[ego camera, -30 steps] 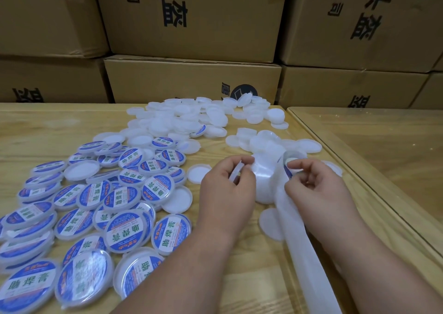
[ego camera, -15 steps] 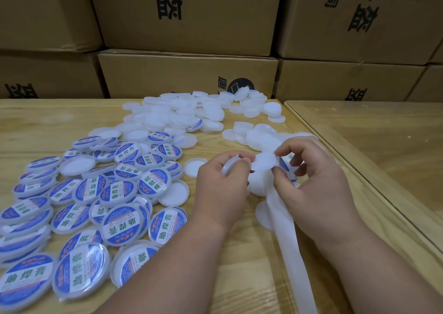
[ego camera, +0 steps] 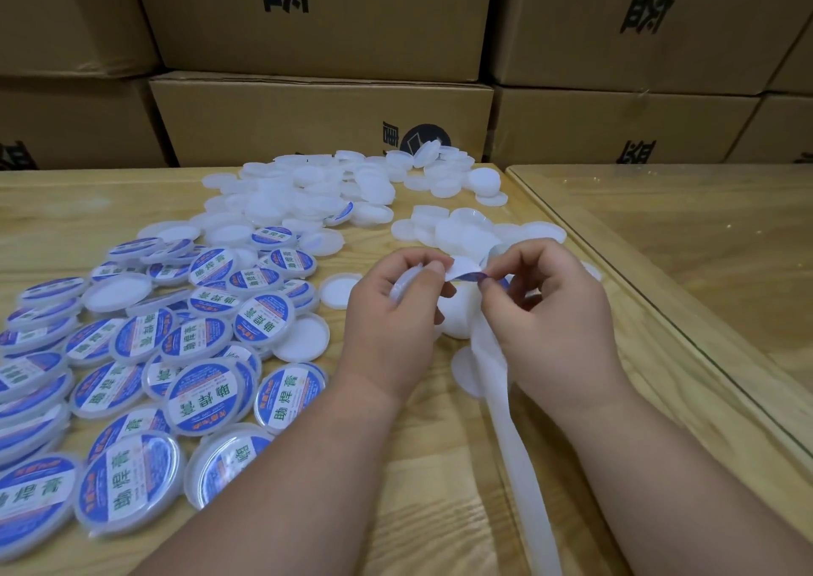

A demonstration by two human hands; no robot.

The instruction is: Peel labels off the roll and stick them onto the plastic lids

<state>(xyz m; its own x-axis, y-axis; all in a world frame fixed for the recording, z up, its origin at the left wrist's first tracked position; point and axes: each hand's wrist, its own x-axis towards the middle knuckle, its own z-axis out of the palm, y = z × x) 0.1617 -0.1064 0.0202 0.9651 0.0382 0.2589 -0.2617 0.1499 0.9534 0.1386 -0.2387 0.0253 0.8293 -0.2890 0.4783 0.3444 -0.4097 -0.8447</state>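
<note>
My left hand point(ego camera: 396, 311) grips a white plastic lid point(ego camera: 402, 283) held on edge, thumb near the top. My right hand point(ego camera: 550, 307) pinches a round blue label point(ego camera: 466, 273) between thumb and forefinger, its white back facing up, right beside the lid. The white backing strip point(ego camera: 514, 435) of the label roll runs from under my right hand down toward the bottom edge. The roll itself is mostly hidden behind my hands. Labelled lids point(ego camera: 198, 393) lie piled at the left; bare white lids point(ego camera: 316, 197) lie heaped farther back.
The wooden table point(ego camera: 88, 206) has a second glass-topped table point(ego camera: 704, 232) abutting on the right. Stacked cardboard boxes point(ego camera: 321, 122) wall off the far edge. More bare lids point(ego camera: 462, 232) lie just beyond my hands.
My right hand has pulled the label free of the strip and now holds it flat next to the lid in my left hand. The view has shifted slightly.
</note>
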